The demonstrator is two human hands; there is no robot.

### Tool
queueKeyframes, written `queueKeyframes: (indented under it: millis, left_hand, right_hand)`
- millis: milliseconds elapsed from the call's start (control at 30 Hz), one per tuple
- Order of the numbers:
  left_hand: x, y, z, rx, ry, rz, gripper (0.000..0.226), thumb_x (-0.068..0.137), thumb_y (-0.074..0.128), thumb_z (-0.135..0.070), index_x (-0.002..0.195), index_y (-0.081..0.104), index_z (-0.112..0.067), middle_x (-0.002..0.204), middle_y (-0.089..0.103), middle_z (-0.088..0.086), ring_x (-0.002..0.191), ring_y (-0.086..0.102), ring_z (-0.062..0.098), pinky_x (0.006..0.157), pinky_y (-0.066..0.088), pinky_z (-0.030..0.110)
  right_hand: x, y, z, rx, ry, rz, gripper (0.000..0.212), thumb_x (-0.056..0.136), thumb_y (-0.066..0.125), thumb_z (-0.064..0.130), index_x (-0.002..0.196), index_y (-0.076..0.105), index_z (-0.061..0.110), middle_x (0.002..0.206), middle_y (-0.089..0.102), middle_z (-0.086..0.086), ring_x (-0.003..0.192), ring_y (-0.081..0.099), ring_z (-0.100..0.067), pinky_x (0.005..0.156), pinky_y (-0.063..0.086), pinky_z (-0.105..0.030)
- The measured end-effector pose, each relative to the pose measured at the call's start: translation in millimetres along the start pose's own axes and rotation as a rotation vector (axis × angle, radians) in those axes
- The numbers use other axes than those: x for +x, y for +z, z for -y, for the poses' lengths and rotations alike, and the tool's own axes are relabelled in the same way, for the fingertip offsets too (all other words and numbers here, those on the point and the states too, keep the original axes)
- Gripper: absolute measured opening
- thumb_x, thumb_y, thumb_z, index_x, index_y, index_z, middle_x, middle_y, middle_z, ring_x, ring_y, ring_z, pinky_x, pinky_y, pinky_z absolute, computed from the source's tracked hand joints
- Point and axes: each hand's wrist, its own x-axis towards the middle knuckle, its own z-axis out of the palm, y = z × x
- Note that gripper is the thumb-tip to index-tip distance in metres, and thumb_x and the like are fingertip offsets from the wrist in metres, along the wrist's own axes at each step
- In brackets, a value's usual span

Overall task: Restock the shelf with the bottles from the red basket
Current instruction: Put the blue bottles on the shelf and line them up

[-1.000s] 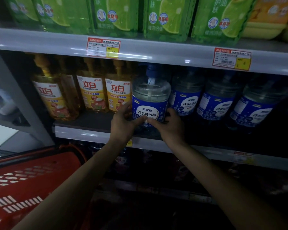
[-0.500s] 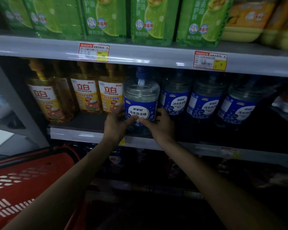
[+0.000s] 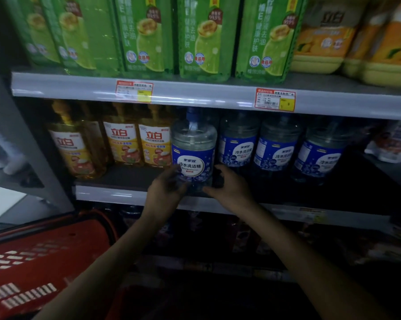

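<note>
1. Clear dish-soap bottle [image 3: 193, 148] with blue cap and blue label: upright at the front edge of the middle shelf [image 3: 116, 195], just right of the yellow bottles, ahead of three matching bottles [image 3: 278, 148].
2. Red basket [image 3: 40, 257]: slotted plastic, at lower left, below that shelf's front edge.

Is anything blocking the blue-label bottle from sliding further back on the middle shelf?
Nothing visible in front of it. The blue-label bottle stands at the shelf's front edge, between the yellow bottles and the other blue-label bottles, both hands at its base. The space directly behind it is hidden.
</note>
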Motion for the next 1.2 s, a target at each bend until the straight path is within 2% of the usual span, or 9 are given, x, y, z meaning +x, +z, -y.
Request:
queueKeyframes:
  millis: [67,133,200,267,467,800,1000,1100,1200]
  left_hand:
    - [-13,3,-4,0.072,0.020,0.015,0.059,0.093,0.076,-0.023,0.148,0.053,-0.023,0.131,0.065,-0.006,0.105,0.063,-0.010,0.091,0.057,0.022]
    - [-25,5,-10,0.169,0.067,0.020,0.064,0.093,0.075,-0.028,0.152,0.050,-0.027,0.142,0.061,-0.001,0.122,0.061,0.008,0.100,0.054,0.032]
    - [-36,7,-16,0.273,0.124,0.031,0.065,0.094,0.075,-0.027,0.153,0.048,-0.027,0.145,0.056,0.000,0.130,0.054,0.014,0.103,0.047,0.029]
    - [-47,9,-24,0.355,0.154,0.035,0.066,0.094,0.074,-0.029,0.154,0.047,-0.027,0.143,0.056,0.000,0.131,0.052,0.016,0.099,0.045,0.027]
    - [-74,25,-56,0.539,0.146,0.178,0.064,0.098,0.066,-0.033,0.156,0.042,-0.029,0.157,0.045,0.003,0.139,0.048,0.025,0.107,0.050,0.046]
    - [-57,51,-94,0.740,0.197,0.331,0.065,0.096,0.067,-0.033,0.155,0.041,-0.028,0.154,0.049,0.009,0.137,0.050,0.032,0.106,0.050,0.047]
    - [-31,100,-77,0.473,0.135,0.267,0.039,0.091,0.062,-0.024,0.128,0.063,-0.013,0.120,0.073,0.011,0.107,0.069,0.030,0.086,0.058,0.046]
    - [-12,131,-65,0.264,0.054,0.147,0.042,0.094,0.063,-0.010,0.136,0.060,-0.011,0.123,0.072,0.011,0.113,0.068,0.027,0.094,0.057,0.038]
    - [14,155,-58,0.161,0.033,0.025,0.055,0.095,0.063,-0.013,0.148,0.048,-0.014,0.134,0.067,0.013,0.122,0.064,0.029,0.100,0.055,0.042]
  right_hand:
    - [-11,-6,-4,-0.113,-0.026,-0.012,0.066,0.088,0.077,0.033,0.146,0.047,0.020,0.145,0.053,-0.003,0.132,0.052,-0.023,0.101,0.045,-0.033]
    - [-21,-12,-9,-0.193,-0.065,0.010,0.067,0.089,0.074,0.035,0.147,0.045,0.021,0.147,0.049,-0.005,0.133,0.050,-0.025,0.103,0.045,-0.035]
    - [-30,-20,-12,-0.240,-0.089,0.033,0.070,0.091,0.072,0.038,0.151,0.040,0.022,0.150,0.044,-0.005,0.135,0.047,-0.025,0.106,0.045,-0.038]
    - [-37,-30,-14,-0.242,-0.105,0.024,0.070,0.092,0.069,0.040,0.152,0.038,0.023,0.152,0.042,-0.003,0.137,0.045,-0.024,0.107,0.044,-0.038]
    - [-53,-68,-30,-0.292,-0.105,0.071,0.072,0.094,0.067,0.039,0.155,0.033,0.020,0.157,0.038,-0.006,0.140,0.042,-0.026,0.109,0.042,-0.038]
    - [-47,-89,-32,-0.222,-0.119,-0.001,0.067,0.092,0.072,0.034,0.149,0.041,0.018,0.146,0.048,-0.011,0.132,0.048,-0.031,0.106,0.044,-0.043]
    - [-30,-86,-39,-0.222,-0.085,0.002,0.055,0.094,0.064,0.009,0.145,0.046,0.018,0.137,0.053,-0.015,0.127,0.053,-0.033,0.107,0.046,-0.046]
    - [-22,-91,-53,-0.241,-0.028,-0.018,0.057,0.094,0.062,0.007,0.147,0.045,0.018,0.137,0.055,-0.014,0.126,0.054,-0.033,0.106,0.047,-0.044]
    - [-17,-95,-65,-0.270,0.025,-0.040,0.062,0.095,0.065,0.010,0.151,0.040,0.017,0.146,0.051,-0.012,0.133,0.050,-0.030,0.108,0.043,-0.038]
